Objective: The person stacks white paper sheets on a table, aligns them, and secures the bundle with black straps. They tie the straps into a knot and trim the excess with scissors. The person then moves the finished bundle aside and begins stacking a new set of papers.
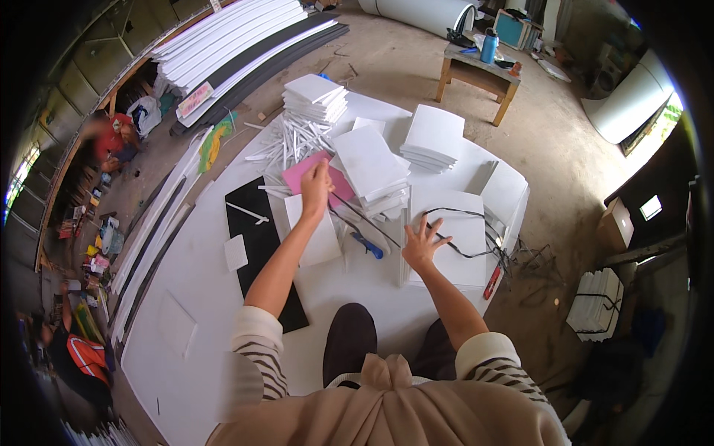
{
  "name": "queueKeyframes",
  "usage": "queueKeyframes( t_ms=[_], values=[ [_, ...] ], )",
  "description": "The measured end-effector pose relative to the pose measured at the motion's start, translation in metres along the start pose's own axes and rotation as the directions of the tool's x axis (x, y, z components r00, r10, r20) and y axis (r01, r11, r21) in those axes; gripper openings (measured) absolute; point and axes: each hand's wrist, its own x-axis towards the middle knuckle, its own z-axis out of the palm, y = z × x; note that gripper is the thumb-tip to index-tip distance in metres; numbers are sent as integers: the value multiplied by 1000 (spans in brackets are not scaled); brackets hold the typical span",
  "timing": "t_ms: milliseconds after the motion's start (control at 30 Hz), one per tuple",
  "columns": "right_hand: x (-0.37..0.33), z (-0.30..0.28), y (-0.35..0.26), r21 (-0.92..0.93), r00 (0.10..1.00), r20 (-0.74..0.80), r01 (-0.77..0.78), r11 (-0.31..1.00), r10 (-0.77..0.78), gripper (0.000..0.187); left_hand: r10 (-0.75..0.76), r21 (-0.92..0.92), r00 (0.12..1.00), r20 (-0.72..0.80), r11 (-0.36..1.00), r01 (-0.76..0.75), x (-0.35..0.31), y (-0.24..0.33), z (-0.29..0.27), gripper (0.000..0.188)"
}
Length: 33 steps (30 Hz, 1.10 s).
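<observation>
Apparently a stack of white sheets (465,273) under the right hand (422,244) is being bound, and the next move likely calls for taking up slack. That hand lies spread-fingered, forearm angled inward; the left hand (317,184), lifted and fisted, seems to grip the black strap (468,256) looping beside the right.

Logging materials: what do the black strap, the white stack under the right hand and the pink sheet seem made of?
Black strap: probably plastic, smooth-looking; it holds springy curves. White stack: likely foam board or card, matte; flat, with crisp edges. Pink sheet: paper or thin foam, matte, evenly coloured.
</observation>
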Motion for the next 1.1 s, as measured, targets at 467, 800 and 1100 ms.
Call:
queueKeyframes(
  t_ms=[467, 800, 1100],
  values=[
    [2, -3, -13, 26, 989, -148, 21, 999, -17, 54, 327, 627, 938, 112, 710, -322, 20, 14, -77, 30],
    [6, -31, 16, -67, 959, -229, -184, 981, 164, 60, -185, 612, 728, 660, -431, -664, -2, -11, -104, 31],
    [-10, -25, 14, 140, 998, 29, -61, 988, 57, 75, -37, 831, 830, 556, 30, -555, -14, 1, -58, 34]
  ],
)
